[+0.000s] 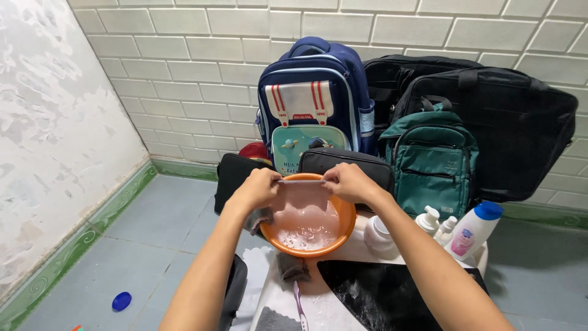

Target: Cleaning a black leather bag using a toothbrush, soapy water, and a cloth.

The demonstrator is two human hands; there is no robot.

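My left hand (257, 189) and my right hand (348, 182) each pinch a top corner of a thin see-through pouch (304, 199), holding it stretched flat above an orange basin (340, 232). The basin holds soapy, foamy water and stands on a white stool top (343, 252). A grey cloth (260, 219) hangs under my left hand at the basin's left rim.
A navy school backpack (312, 92), a green backpack (433, 160), big black bags (508, 122) and small black pouches (343, 160) line the tiled wall. White bottles (471, 232) stand at right. A wet black bag (380, 294), a toothbrush (299, 306) and a blue cap (121, 301) lie low.
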